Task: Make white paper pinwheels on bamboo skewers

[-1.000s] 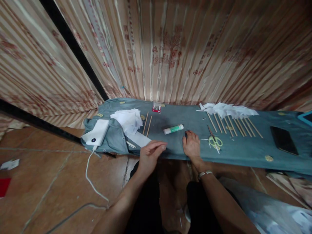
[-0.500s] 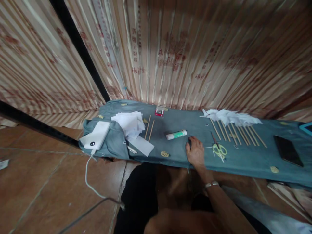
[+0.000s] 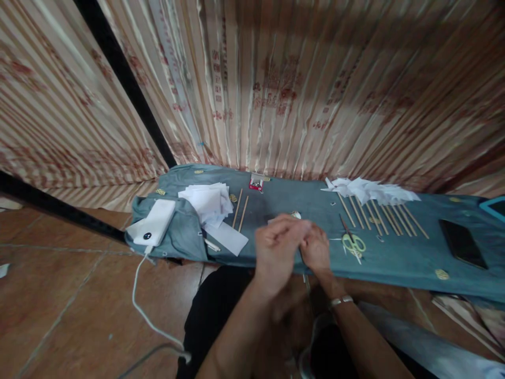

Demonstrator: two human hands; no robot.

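Hands (image 3: 295, 245) together, glue stick (image 3: 294, 215) behind — scissors (image 3: 353, 243) beside

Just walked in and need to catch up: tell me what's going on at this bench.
A person sits at a cloth-covered bench. Both hands are together over its near edge: the left hand is raised, blurred, covering most of the glue stick; the right hand lies just beside it. Scissors, wooden sticks and paper pieces lie around.

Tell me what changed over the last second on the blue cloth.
The left hand left the cloth edge, dropped out of view, then came up beside the right hand, now covering most of the glue stick. Whether it grips the stick is unclear. The right hand, scissors, wooden sticks and paper stack stayed put.
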